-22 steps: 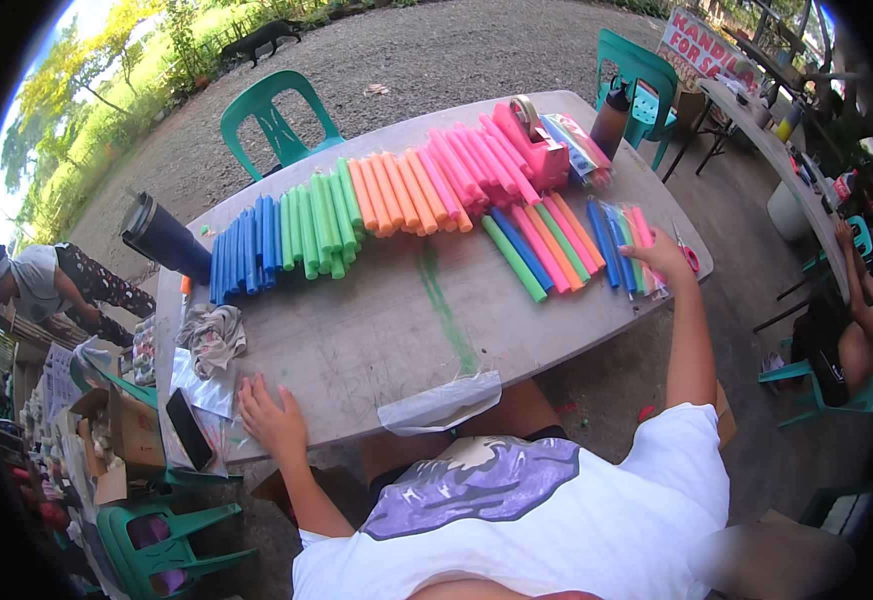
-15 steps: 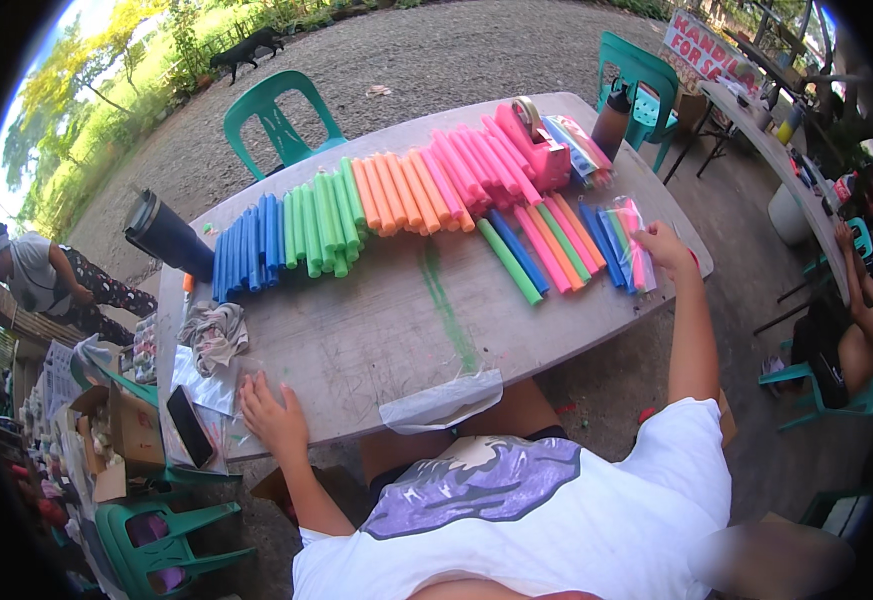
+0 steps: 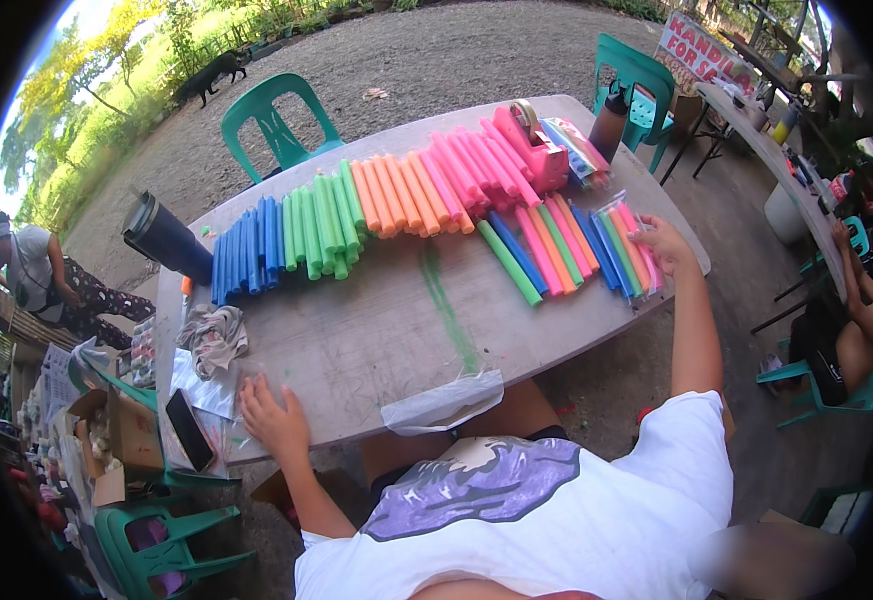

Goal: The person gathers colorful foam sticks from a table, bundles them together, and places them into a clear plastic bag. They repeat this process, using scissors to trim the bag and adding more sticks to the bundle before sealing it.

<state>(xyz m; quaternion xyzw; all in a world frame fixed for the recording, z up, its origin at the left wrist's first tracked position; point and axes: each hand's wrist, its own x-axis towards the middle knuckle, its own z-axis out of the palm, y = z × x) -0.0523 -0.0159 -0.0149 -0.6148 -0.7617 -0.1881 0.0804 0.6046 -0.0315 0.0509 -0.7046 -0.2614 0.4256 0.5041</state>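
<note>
Fingers of the right hand [image 3: 664,246] are bent in at the right side of a clear-wrapped bundle [image 3: 630,250] of coloured sticks, touching its film; they cover part of the pink stick, and whether they pinch it or only press cannot be told. The bundle lies flat on the table [image 3: 356,345], just left of that hand, its long axis running from the far left toward the near right, one end facing the person. Glare blurs the film's border, so it is unclear whether the blue sticks [image 3: 596,248] along the left side are inside it.

Farther left, a loose group of sticks [image 3: 548,250] slants much the same way. Beyond it stands a pink tape dispenser [image 3: 536,150], beside a wrapped packet [image 3: 574,150]. Rows of pink [image 3: 476,165], orange [image 3: 401,195], green [image 3: 318,225] and blue sticks [image 3: 247,250] stretch leftward, the lower layers mostly hidden, up to a dark tumbler [image 3: 166,240].

The left hand [image 3: 274,415] rests palm down, fingers spread, holding nothing visible, at the near table edge, close to a phone [image 3: 189,430] and a crumpled rag [image 3: 213,337].
</note>
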